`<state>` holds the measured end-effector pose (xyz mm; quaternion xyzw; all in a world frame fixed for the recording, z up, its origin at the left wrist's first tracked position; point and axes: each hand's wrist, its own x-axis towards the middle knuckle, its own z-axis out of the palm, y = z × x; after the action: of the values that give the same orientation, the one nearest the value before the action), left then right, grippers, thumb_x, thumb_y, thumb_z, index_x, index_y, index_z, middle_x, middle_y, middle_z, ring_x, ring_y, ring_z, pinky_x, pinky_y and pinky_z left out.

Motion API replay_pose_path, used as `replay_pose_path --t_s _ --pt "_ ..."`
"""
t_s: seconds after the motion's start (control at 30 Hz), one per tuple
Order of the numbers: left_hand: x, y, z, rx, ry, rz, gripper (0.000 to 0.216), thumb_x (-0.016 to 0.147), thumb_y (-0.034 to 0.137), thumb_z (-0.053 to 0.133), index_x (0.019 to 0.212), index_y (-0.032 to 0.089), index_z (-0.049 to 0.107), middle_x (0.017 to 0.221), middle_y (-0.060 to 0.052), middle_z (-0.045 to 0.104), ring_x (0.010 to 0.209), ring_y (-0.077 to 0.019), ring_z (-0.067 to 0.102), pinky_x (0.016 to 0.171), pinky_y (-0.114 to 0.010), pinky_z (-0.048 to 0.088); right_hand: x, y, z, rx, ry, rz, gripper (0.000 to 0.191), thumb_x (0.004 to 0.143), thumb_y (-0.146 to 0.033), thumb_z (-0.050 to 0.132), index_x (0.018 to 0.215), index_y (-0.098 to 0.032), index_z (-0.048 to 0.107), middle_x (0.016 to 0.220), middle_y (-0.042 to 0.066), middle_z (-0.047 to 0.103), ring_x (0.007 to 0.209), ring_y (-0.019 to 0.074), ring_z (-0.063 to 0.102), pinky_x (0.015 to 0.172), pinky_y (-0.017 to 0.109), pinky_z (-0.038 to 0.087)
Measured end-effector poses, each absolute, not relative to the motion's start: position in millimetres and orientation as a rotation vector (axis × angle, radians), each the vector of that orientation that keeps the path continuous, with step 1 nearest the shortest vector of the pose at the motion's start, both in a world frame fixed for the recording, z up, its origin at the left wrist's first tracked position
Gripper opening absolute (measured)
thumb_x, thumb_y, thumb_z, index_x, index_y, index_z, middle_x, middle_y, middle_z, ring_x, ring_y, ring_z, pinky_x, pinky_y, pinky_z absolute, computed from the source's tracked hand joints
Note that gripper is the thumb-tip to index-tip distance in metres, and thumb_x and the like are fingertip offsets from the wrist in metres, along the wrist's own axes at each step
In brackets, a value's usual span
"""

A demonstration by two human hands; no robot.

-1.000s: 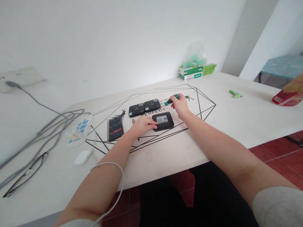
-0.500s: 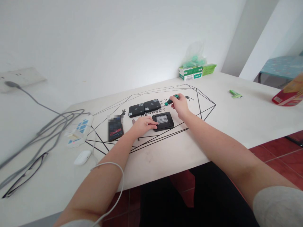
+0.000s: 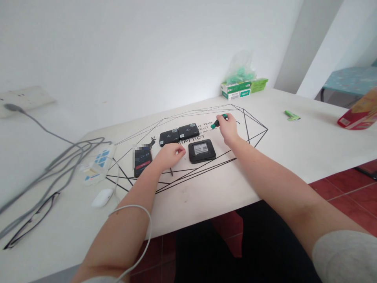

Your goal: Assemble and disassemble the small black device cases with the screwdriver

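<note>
A green and black screwdriver is gripped in my right hand, its thin shaft pointing down and left above the table. My left hand is closed in a pinch just left of a black square device, apart from it. Whatever those fingertips hold, if anything, is too small to make out. The device lies flat with a white label facing up in its recess. Behind it sit two black boxes side by side, a left box and a right box.
A phone lies left of my left hand. A white earbud case, a power strip, grey cables and glasses are farther left. Green boxes stand against the wall. A red package is at the right.
My left hand has come off the black device and moved left. My right hand has shifted slightly right with the screwdriver.
</note>
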<state>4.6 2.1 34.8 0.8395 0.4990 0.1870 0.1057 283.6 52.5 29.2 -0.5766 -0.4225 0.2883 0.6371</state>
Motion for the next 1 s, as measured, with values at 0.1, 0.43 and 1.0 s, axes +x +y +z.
replay_pose_path --t_s 0.1,0.43,1.0 --pt "0 6 32 2.545 1.372 0.375 0.023 0.087 0.04 0.066 0.088 0.023 0.081 0.084 -0.004 0.075 0.078 -0.0209 0.066 0.077 -0.033 0.051 304 63 24 -1.509 -0.959 0.584 0.022 0.089 -0.045 0.055 0.09 -0.023 0.058 0.088 0.005 0.071 0.087 0.022 0.069 0.082 0.035 0.053" --pt "3 7 29 2.56 1.387 0.242 0.016 0.091 0.031 0.061 0.086 0.022 0.074 0.089 -0.005 0.074 0.086 -0.0223 0.068 0.083 -0.034 0.051 305 56 19 -2.157 -1.543 0.496 0.055 0.083 -0.029 0.074 0.133 -0.014 0.057 0.131 0.027 0.064 0.122 0.0394 0.066 0.1 0.053 0.052" --pt "29 -10 34 2.495 1.794 0.106 0.02 0.099 0.032 0.063 0.084 0.019 0.068 0.104 -0.012 0.073 0.1 -0.0292 0.069 0.091 -0.041 0.051 261 27 21 -1.779 -2.062 0.469 0.051 0.087 -0.072 0.067 0.097 -0.022 0.068 0.102 0.016 0.078 0.091 0.0306 0.072 0.079 0.038 0.053"
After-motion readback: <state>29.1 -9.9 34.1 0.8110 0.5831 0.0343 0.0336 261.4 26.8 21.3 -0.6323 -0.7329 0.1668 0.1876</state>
